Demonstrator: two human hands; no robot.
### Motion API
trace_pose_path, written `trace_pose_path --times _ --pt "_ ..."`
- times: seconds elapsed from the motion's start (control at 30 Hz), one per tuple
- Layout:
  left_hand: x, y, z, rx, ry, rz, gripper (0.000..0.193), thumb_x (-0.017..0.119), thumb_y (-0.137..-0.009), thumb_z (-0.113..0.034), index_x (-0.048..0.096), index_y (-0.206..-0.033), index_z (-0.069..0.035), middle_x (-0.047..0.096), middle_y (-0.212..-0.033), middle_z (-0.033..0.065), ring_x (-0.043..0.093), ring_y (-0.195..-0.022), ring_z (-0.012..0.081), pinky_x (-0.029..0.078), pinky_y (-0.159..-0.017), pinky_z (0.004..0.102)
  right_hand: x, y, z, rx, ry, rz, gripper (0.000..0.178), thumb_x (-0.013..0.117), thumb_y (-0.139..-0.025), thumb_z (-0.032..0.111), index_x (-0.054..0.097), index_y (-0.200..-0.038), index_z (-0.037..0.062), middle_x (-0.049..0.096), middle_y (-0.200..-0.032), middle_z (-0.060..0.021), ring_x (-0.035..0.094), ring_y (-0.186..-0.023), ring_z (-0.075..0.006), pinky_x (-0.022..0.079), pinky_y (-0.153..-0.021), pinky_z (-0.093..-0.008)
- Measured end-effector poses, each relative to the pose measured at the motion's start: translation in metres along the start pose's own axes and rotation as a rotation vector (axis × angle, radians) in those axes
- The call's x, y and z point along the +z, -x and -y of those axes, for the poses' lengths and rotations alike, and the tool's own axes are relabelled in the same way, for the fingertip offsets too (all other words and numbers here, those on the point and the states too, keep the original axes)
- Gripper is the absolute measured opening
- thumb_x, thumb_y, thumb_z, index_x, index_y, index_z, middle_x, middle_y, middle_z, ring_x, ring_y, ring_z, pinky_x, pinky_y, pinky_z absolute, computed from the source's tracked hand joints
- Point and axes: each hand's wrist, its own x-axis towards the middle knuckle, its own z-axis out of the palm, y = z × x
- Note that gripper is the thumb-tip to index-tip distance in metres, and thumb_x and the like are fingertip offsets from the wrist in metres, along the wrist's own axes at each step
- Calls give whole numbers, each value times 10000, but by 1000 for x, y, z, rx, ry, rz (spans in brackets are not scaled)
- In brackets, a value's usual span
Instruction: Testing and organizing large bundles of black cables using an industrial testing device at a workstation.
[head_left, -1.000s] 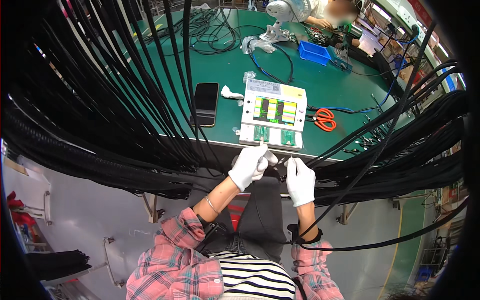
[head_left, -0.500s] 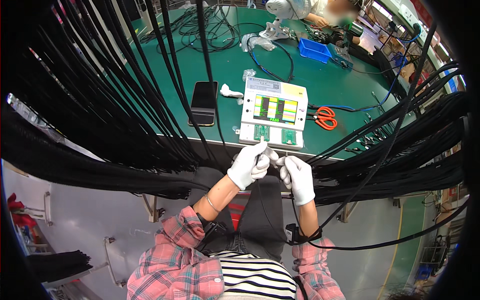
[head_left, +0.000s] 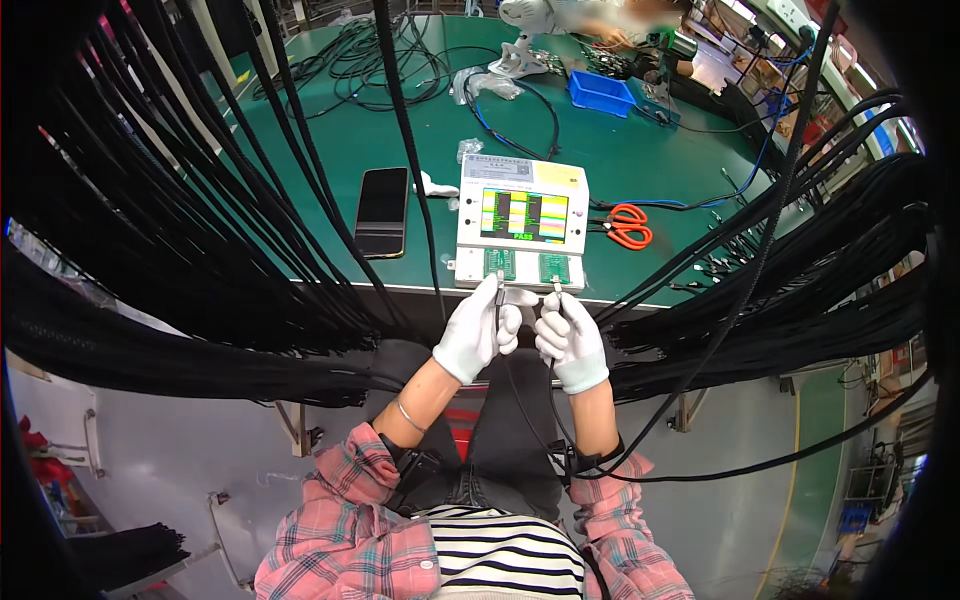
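Observation:
My left hand (head_left: 474, 332), in a white glove, pinches the plug end of a black cable (head_left: 499, 300) at the front of a white tester box (head_left: 455, 235). My gloved right hand (head_left: 574, 342) holds another black cable's plug (head_left: 557, 288) upright, close to the right green circuit board (head_left: 555, 267) on the tester's front ledge. The left plug is at the lower edge of the left green board (head_left: 500, 263); whether either plug is seated cannot be made out. Colored blocks fill the tester's lit screen (head_left: 524, 214). Both cables run down toward my lap.
Dense bundles of black cables hang at left (head_left: 180, 300) and right (head_left: 800, 320). On the green table (head_left: 330, 150) lie a black phone (head_left: 382, 210), orange-handled scissors (head_left: 630, 227), coiled cable and a blue tray (head_left: 600, 94). Another person's hand works beyond a white fan (head_left: 522, 58).
My right hand has moved up to the tester's right board, bringing its plug there. My left hand stays at the left board. The whole view has shifted slightly.

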Motion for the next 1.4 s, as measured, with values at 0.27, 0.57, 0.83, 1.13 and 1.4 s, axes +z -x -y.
trace_pose_path --times 0.27,0.57,0.83,1.13,1.4 --pt "-50 15 47 -105 -146 -162 529 383 -1008 -430 614 -1087 40 604 -686 48 558 -493 124 478 -461 250 -5 -3 -5 33 -130 136 283 405 -1020 254 566 -979 25 314 -597 46 298 -476 -73 261 -393 -213" --pt "-58 31 117 -240 -993 140 340 436 -969 -287 629 -1105 -43 665 -827 92 620 -680 180 509 -638 300 6 -9 -12 -35 -149 100 259 432 -1015 254 523 -1023 11 327 -627 41 310 -517 -74 287 -436 -214" --pt "39 36 133 481 -1308 287 377 441 -953 -193 459 -1285 -16 564 -1149 231 566 -1053 362 458 -901 424 33 37 28 -503 1626 -415 300 532 -944 198 630 -1107 -34 693 -948 -155 679 -788 -194 531 -712 -308" --pt "34 72 -11 933 -140 -322 394 406 -1003 -259 445 -1313 -18 557 -1093 133 582 -890 182 498 -765 304 290 139 122 -2418 2205 -855 314 726 -731 -13 659 -1038 -21 660 -904 -72 558 -671 -156 456 -641 -277" --pt "74 61 33 937 -551 -267 542 459 -936 -119 287 -1435 1 512 -1215 150 585 -898 170 509 -776 278 332 131 146 -2179 2598 -721 243 679 -855 81 704 -1097 78 664 -885 -32 620 -789 -109 496 -749 -237"
